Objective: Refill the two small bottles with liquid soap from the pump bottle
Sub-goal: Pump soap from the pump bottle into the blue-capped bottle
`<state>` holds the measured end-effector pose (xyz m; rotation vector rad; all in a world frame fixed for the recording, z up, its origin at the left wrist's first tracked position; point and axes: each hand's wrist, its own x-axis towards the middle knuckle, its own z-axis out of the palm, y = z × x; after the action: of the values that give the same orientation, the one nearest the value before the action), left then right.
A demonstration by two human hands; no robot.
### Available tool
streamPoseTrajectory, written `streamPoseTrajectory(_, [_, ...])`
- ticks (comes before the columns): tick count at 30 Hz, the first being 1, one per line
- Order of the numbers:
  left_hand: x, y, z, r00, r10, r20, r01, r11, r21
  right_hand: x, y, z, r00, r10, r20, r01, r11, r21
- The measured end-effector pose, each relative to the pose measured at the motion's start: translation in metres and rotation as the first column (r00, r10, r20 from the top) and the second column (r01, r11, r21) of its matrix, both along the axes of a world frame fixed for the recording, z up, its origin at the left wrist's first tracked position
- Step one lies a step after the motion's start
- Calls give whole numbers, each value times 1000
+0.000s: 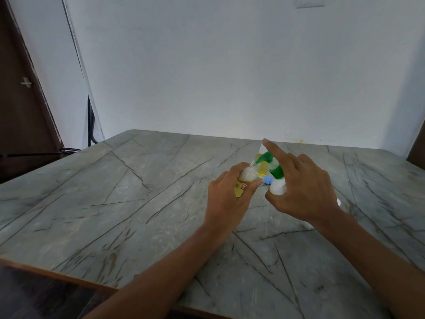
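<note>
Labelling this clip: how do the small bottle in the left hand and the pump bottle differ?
The small bottle is clear with a yellow label; the pump bottle is white with a green pump. The left hand grips the small bottle; the right hand grips the pump bottle, index finger raised. Both are hand-held.

Matt grey veined stone-look table (115, 203); glossy green plastic pump head (266, 157) on white plastic bottle (277, 188)

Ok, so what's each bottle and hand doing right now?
small bottle: uncapped, partly full, mouth at the green nozzle.
pump bottle: held, aimed into the small bottle.
left hand: grips the small bottle.
right hand: grips the pump bottle, forefinger straight over the pump.
blue cap: lying on the table.
</note>
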<state>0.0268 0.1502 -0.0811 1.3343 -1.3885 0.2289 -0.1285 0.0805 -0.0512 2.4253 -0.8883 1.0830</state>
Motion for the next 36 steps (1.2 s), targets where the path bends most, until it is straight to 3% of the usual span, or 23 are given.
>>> streamPoseTrajectory(26, [-4,2,-2,999,-27,46,26,999,28,1,-5,-2,998,-6,69,8,1000,-22])
streamPoseTrajectory(36, [0,0,1,1000,7,-8,-7,1000,25,1,1,-2,999,-51,10,51,998,-21])
